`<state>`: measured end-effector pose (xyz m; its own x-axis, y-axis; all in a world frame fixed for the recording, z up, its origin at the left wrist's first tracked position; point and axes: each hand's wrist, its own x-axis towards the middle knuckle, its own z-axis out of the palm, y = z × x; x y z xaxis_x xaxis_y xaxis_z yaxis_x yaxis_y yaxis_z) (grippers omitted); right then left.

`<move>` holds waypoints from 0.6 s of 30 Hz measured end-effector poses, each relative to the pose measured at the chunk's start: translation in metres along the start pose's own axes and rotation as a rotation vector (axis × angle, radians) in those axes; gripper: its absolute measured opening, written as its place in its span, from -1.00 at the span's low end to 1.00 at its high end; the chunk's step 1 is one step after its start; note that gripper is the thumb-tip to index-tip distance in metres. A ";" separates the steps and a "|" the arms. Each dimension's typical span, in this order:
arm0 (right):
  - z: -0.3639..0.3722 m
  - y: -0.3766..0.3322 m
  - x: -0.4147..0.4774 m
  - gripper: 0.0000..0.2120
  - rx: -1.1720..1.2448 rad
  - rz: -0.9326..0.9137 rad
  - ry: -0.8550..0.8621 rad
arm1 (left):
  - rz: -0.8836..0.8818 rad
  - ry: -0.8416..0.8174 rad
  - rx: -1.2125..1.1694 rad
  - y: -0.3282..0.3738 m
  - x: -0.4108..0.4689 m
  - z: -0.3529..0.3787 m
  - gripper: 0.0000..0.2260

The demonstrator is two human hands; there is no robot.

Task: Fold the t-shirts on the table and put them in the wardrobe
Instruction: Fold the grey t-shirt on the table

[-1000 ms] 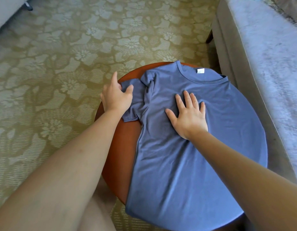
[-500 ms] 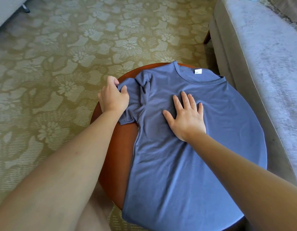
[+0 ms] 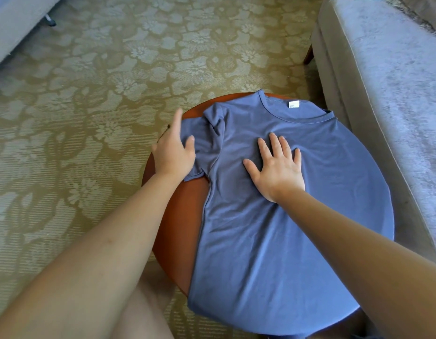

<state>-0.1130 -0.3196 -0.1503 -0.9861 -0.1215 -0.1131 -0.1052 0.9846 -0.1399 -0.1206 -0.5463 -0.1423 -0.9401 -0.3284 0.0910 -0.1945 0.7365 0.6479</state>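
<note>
Though earlier curled, left hand fingers outstretched

Blue t-shirt spread across a round wooden table standing on floral carpet.

We see the shirt lying flat, its collar at 12 o'clock with a white label showing inside the neck and its hem at 6 o'clock. One sleeve lies bunched toward 10 o'clock. Bare red-brown wood shows mainly as a crescent from 7 to 10 o'clock, and at 3 o'clock the cloth drapes over the rim.
</note>
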 end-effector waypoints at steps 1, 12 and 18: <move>0.000 0.000 0.000 -0.31 -0.003 0.000 0.002 | 0.029 -0.017 0.049 -0.002 -0.003 0.001 -0.57; -0.001 -0.005 -0.001 -0.29 -0.041 0.010 -0.042 | -0.213 -0.152 -0.064 0.003 -0.003 -0.039 -0.36; 0.001 -0.025 -0.003 -0.28 -0.046 -0.005 -0.074 | -0.396 -0.156 -0.305 -0.024 -0.005 -0.042 -0.30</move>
<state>-0.1074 -0.3440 -0.1471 -0.9736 -0.1340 -0.1847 -0.1180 0.9884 -0.0951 -0.0998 -0.5871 -0.1260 -0.8463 -0.4375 -0.3040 -0.4748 0.3607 0.8028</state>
